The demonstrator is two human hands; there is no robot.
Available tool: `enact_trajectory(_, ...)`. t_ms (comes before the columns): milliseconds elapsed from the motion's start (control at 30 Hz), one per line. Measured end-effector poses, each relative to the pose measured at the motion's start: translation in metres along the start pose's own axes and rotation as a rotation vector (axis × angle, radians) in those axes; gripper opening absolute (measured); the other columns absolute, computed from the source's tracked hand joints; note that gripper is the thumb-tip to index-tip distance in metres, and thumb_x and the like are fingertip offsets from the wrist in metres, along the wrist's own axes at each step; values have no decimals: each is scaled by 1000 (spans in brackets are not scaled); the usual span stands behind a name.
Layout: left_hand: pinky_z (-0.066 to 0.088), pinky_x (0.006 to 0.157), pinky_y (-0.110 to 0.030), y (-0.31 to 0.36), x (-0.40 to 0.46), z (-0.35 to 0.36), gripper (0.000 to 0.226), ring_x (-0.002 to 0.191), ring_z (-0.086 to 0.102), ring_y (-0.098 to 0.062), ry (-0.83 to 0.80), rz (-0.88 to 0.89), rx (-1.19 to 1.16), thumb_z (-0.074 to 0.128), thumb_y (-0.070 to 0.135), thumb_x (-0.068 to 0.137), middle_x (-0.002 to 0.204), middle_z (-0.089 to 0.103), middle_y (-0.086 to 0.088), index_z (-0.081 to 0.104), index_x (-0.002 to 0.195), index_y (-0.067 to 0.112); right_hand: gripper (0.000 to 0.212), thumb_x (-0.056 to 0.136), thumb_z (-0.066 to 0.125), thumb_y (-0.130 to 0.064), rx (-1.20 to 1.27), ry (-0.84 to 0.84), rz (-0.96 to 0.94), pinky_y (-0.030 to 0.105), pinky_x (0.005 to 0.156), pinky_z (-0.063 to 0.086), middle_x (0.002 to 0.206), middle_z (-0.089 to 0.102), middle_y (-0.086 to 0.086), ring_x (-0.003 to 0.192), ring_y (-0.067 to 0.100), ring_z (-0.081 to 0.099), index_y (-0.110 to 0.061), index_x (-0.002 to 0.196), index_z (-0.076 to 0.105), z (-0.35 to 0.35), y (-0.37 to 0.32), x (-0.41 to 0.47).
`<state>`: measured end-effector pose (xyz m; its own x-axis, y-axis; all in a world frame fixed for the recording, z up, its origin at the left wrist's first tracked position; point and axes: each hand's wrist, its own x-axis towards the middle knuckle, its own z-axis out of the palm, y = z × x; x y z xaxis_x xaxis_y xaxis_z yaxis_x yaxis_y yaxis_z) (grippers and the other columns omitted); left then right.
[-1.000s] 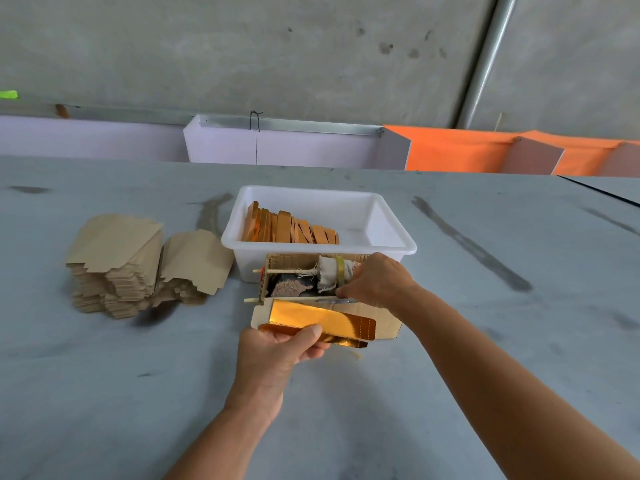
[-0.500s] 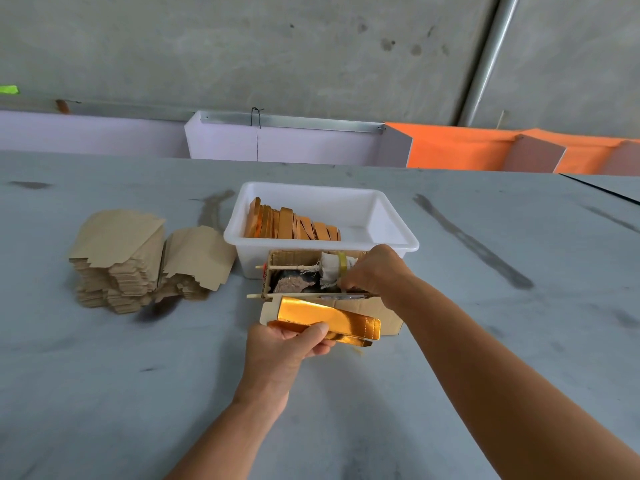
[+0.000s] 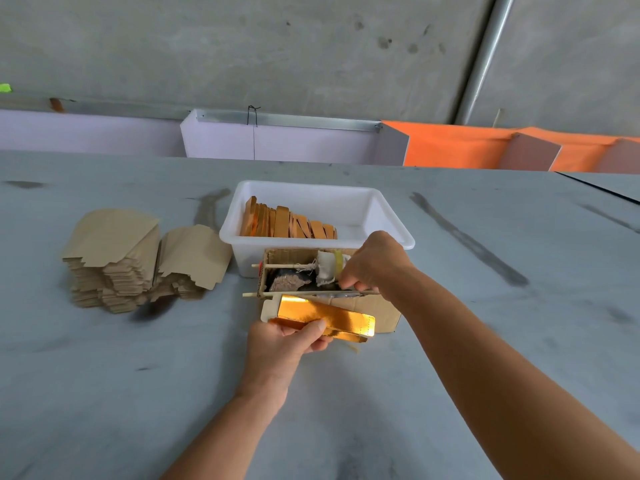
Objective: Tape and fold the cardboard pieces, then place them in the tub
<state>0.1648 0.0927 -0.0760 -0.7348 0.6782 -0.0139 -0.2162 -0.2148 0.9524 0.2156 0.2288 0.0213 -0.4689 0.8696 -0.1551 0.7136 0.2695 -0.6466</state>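
My left hand (image 3: 287, 341) grips a folded gold-faced cardboard piece (image 3: 325, 315) just above the table, in front of a small cardboard tape holder (image 3: 381, 310). My right hand (image 3: 375, 261) reaches into that holder with curled fingertips at the tape roll (image 3: 330, 266) on its wooden stick; I cannot tell whether tape is pinched. Behind stands the white tub (image 3: 391, 220) with several folded gold pieces (image 3: 287, 223) leaning along its left side. A stack of flat brown cardboard pieces (image 3: 114, 258) lies to the left.
The grey table (image 3: 485, 323) stretches wide on all sides. Purple (image 3: 277, 143) and orange (image 3: 450, 147) partitions line its far edge below a concrete wall. Dark smears mark the table right of the tub.
My left hand has lifted the gold piece slightly toward the holder. My right hand has shifted a little, fingertips working at the tape roll.
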Motion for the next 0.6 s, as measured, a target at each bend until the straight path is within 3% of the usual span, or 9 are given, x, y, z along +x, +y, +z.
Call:
enact_trajectory(100,59,60,-29,-4,2,0,16,63,71,-27,4,-2,-9,72,-5,74,72,73,-12,71,75,10,30,66,80,-4,-52,58,-80,37,77,58,81,63,10,80,25,66,-9,74,52,0,-2,-8)
enact_trajectory(233,58,60,-30,-9,5,0,14,65,71,-28,17,-5,-3,74,-2,74,73,73,-10,70,81,9,32,68,78,-3,13,92,-107,40,80,57,83,61,9,86,27,65,-6,93,59,-1,-1,-15)
enact_trajectory(333,57,59,-28,-11,7,-1,17,66,72,-28,28,-7,6,75,-1,73,74,74,-10,69,87,5,28,67,80,-4,101,94,-99,40,77,58,79,61,8,82,27,66,-9,82,56,-3,4,-22)
enact_trajectory(467,56,57,-26,-12,7,-2,16,65,71,-28,22,-2,4,75,-1,73,74,73,-11,69,87,5,38,67,80,-11,245,119,-87,25,51,46,85,62,4,74,19,63,-14,97,57,2,17,-35)
enact_trajectory(600,56,57,-25,-12,7,-1,12,64,71,-28,39,-28,17,75,-2,72,71,73,-12,69,83,0,33,70,80,-16,393,172,-113,28,61,48,88,64,3,82,20,63,-18,92,56,13,31,-52)
